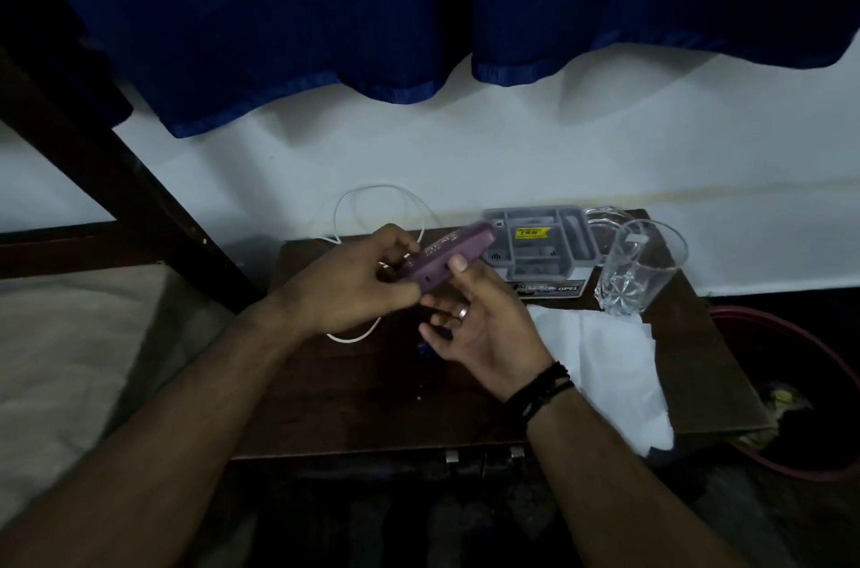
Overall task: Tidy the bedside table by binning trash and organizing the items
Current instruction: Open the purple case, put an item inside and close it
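Above the dark wooden bedside table [353, 404], both hands hold a purple oblong case [446, 258] with pale lettering. My left hand [353, 288] grips its near end with curled fingers. My right hand [479, 325], palm up with a ring on one finger, pinches the case's side with its thumb. A white cable [372, 195] loops on the table behind the hands and runs under my left hand. A white tissue or paper [614, 362] lies at the table's right side. A small dark blue thing peeks out below my right hand.
A grey compartment tray [540, 241] with a yellow sticker sits at the table's back. A clear glass [637, 274] stands right of it. A red-rimmed bin [791, 334] with trash stands on the floor to the right. A bed lies left; blue curtains hang above.
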Motion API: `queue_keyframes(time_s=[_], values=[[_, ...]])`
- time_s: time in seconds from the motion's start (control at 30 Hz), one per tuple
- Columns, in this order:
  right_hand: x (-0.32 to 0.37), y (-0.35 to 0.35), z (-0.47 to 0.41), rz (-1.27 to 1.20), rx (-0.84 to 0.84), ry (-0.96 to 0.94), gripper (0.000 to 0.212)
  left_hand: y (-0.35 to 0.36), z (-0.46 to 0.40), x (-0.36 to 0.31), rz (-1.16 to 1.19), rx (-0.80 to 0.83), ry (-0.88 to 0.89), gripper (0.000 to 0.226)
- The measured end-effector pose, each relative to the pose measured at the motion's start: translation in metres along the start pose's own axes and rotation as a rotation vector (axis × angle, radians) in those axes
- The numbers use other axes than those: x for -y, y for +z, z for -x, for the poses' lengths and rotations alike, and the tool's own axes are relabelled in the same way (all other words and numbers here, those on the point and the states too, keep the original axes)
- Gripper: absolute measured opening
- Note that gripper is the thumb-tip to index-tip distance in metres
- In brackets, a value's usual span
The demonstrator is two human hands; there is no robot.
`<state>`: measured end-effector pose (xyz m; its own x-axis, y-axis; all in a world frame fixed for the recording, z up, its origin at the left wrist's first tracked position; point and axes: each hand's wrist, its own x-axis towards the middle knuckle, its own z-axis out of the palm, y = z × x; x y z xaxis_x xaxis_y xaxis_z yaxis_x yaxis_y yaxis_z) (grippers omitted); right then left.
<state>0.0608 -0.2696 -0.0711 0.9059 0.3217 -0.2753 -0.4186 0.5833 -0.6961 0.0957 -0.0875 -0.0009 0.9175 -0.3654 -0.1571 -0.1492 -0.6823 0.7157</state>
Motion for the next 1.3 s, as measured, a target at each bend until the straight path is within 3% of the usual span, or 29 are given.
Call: queue_keyframes(time_s=[0.13,0.27,0.4,0.57,0.67,0.73,0.8,0.87,0.97,1.07,1.2,1.3], values=[[0.001,-0.003,0.001,-0.012,-0.070,-0.008,0.012,0.002,-0.004,-0.011,-0.473,-0.112,0.124,0.044],[0.001,-0.003,0.001,-0.008,-0.114,-0.010,0.010,0.000,-0.008,-0.019,-0.607,-0.093,0.147,0.048],[0.002,-0.003,0.003,0.014,-0.103,-0.026,0.009,-0.005,-0.010,-0.034,-0.778,-0.021,0.209,0.034],[-0.001,-0.005,0.003,-0.007,-0.085,-0.009,0.007,-0.004,-0.017,-0.044,-0.901,0.025,0.167,0.034],[-0.001,-0.008,0.002,-0.052,-0.048,0.005,0.021,-0.014,-0.021,-0.041,-0.762,0.064,0.169,0.043],[0.001,-0.011,0.001,-0.120,0.025,0.023,0.041,-0.023,-0.021,-0.036,-0.584,0.038,0.152,0.047],[0.003,-0.011,0.001,-0.243,0.099,0.052,0.053,-0.030,-0.024,-0.026,-0.339,-0.027,0.123,0.036],[0.005,-0.009,0.001,-0.336,0.134,0.070,0.055,-0.027,-0.025,-0.017,-0.064,-0.062,0.070,0.026],[0.006,-0.008,0.002,-0.358,0.128,0.079,0.058,-0.014,-0.020,-0.013,0.199,-0.043,-0.061,0.038],[0.007,-0.008,0.002,-0.327,0.102,0.077,0.054,-0.008,-0.017,-0.009,0.331,-0.078,-0.156,0.043],[0.011,-0.008,0.003,-0.327,0.015,0.056,0.025,-0.006,-0.019,0.008,0.376,-0.245,-0.193,0.043],[0.014,-0.008,0.003,-0.333,-0.025,0.029,0.018,0.004,-0.017,0.021,0.345,-0.359,-0.233,0.039]])
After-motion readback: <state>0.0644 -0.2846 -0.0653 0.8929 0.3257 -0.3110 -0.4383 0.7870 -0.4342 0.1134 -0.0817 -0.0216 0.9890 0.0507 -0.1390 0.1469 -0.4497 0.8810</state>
